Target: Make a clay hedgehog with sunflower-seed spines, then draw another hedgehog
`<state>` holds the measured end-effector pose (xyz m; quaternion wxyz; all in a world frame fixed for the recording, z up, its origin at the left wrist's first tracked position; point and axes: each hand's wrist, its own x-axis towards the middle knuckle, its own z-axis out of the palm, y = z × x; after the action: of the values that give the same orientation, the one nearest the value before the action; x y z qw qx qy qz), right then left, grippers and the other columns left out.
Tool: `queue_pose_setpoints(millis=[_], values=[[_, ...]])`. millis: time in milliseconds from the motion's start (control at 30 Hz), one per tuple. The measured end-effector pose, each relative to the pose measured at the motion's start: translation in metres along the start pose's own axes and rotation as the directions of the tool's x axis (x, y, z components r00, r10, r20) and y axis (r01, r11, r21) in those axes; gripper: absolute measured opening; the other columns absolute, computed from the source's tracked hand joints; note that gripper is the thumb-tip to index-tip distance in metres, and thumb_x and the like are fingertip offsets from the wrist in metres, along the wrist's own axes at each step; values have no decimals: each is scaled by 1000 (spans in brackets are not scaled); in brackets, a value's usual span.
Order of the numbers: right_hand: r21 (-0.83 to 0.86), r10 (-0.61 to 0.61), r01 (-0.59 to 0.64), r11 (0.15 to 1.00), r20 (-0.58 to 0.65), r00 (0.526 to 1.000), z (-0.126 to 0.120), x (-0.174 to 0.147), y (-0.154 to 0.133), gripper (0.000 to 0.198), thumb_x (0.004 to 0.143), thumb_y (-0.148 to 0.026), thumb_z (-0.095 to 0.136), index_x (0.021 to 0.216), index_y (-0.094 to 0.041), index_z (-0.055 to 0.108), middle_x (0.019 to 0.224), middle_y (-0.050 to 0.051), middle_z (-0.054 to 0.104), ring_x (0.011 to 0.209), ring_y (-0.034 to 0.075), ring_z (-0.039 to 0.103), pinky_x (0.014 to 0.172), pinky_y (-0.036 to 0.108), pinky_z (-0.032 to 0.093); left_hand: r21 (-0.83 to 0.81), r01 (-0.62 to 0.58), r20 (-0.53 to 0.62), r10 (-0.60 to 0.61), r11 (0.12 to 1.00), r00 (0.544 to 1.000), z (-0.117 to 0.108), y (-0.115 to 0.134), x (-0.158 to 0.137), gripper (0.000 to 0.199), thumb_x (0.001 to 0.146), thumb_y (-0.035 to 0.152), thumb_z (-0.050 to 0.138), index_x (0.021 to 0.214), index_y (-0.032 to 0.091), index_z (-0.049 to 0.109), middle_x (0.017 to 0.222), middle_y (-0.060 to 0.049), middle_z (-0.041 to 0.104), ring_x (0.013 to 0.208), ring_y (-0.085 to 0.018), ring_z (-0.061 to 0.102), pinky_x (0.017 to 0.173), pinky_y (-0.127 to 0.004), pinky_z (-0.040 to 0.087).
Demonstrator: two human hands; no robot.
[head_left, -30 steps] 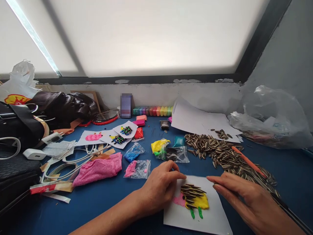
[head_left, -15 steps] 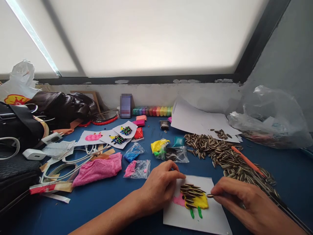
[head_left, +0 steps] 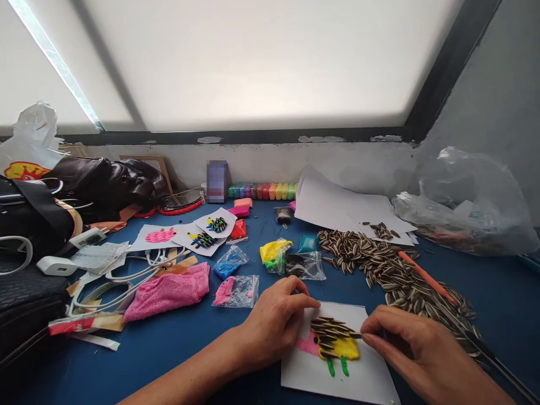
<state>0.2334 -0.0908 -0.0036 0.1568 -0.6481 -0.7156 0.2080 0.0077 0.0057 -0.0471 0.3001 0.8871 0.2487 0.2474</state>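
A white sheet of paper point(head_left: 337, 385) lies before me with a clay hedgehog on it. Its body is yellow clay point(head_left: 348, 349), with a pink face point(head_left: 307, 344) and two green legs. Rows of striped sunflower seeds point(head_left: 331, 326) stick in the upper part of the body. My left hand point(head_left: 280, 315) rests over the sheet's left side, index finger stretched to its top edge, the other fingers partly hidden. Between thumb and index finger, my right hand point(head_left: 409, 343) pinches a sunflower seed point(head_left: 358, 336), its tip at the right end of the yellow clay.
A heap of sunflower seeds point(head_left: 379, 267) with an orange stick point(head_left: 428, 278) spreads at right. Clay packets, including a blue one point(head_left: 230, 262), lie ahead. Finished pictures point(head_left: 156, 238), a pink cloth point(head_left: 169, 293), white cables and bags stand left. Paper point(head_left: 333, 197) and a plastic bag point(head_left: 472, 208) are behind.
My right hand has shifted slightly left, bringing the pinched seed from beside the hedgehog to the right end of its body. My left hand stays in place.
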Motion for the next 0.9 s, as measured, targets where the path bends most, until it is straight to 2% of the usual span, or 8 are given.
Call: queue_pose_setpoints(millis=[267, 467, 600, 900], values=[[10, 31, -30, 999, -79, 996, 8, -1, -2, 25, 90, -30, 48, 70, -25, 64, 70, -1, 67, 61, 15, 62, 55, 24, 46, -10, 0, -8, 0, 1000, 1000, 0, -1, 1, 41, 82, 3, 43, 110, 20, 68, 105, -8, 57, 93, -17, 58, 81, -30, 49], [-13, -5, 4, 1000, -37, 999, 6, 0, -1, 22, 88, -29, 51, 71, -26, 64, 68, -1, 69, 59, 15, 65, 52, 23, 48, -6, 12, 8, -12, 1000, 1000, -1, 2, 1, 42, 80, 2, 43, 109, 20, 68, 105, -8, 58, 93, -17, 58, 82, -30, 49], [-5, 4, -5, 1000, -64, 998, 7, 1, -2, 23, 87, -28, 50, 69, -25, 64, 67, -1, 69, 58, 16, 65, 52, 24, 48, 1, 6, 19, -6, 1000, 1000, -1, 2, 1, 44, 79, 2, 43, 108, 21, 69, 106, -7, 58, 94, -18, 57, 83, -30, 48], [-10, 57, -57, 998, -6, 998, 8, 2, -6, 25, 89, -30, 48, 72, -26, 65, 71, -1, 70, 63, 17, 66, 55, 25, 48, -4, 8, 14, -8, 1000, 1000, -1, 1, 0, 43, 80, 2, 42, 109, 20, 68, 106, -8, 57, 95, -18, 57, 83, -30, 47]])
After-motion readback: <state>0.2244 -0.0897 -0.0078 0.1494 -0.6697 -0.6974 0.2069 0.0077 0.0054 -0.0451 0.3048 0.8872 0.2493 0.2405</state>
